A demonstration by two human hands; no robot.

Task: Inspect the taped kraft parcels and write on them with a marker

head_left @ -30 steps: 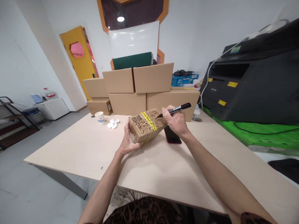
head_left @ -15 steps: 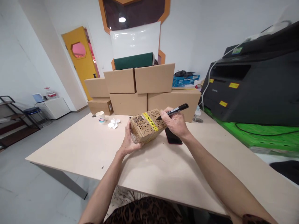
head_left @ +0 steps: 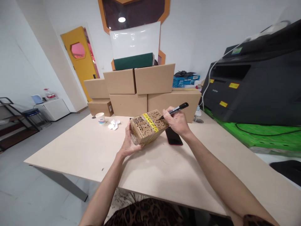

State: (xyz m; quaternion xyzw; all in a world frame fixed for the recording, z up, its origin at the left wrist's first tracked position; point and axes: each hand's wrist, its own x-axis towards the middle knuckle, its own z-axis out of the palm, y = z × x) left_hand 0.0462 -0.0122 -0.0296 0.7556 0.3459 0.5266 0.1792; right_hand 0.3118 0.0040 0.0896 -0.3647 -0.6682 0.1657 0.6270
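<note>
A small cardboard box point(head_left: 143, 127) with a yellow tape strip across its top is tilted above the table. Black marks and dots cover its top. My left hand point(head_left: 129, 142) grips the box at its left end, thumb along the near lower edge. In my right hand point(head_left: 177, 123) is a black marker point(head_left: 180, 108), held like a pen with its tip down at the right part of the box top. Whether the tip touches the cardboard I cannot tell. Below my right hand a dark phone point(head_left: 174, 138) lies on the table, partly hidden.
Several plain cardboard boxes point(head_left: 128, 105) are stacked along the table's point(head_left: 70, 147) far side, a green box point(head_left: 134, 61) on top. A paper cup point(head_left: 100, 118) and crumpled white tissue point(head_left: 114, 124) stand left. A large dark printer point(head_left: 254, 84) is at the right.
The marker and my right hand have shifted very slightly on the box top. My left hand keeps its hold on the box. The whole view has moved a little.
</note>
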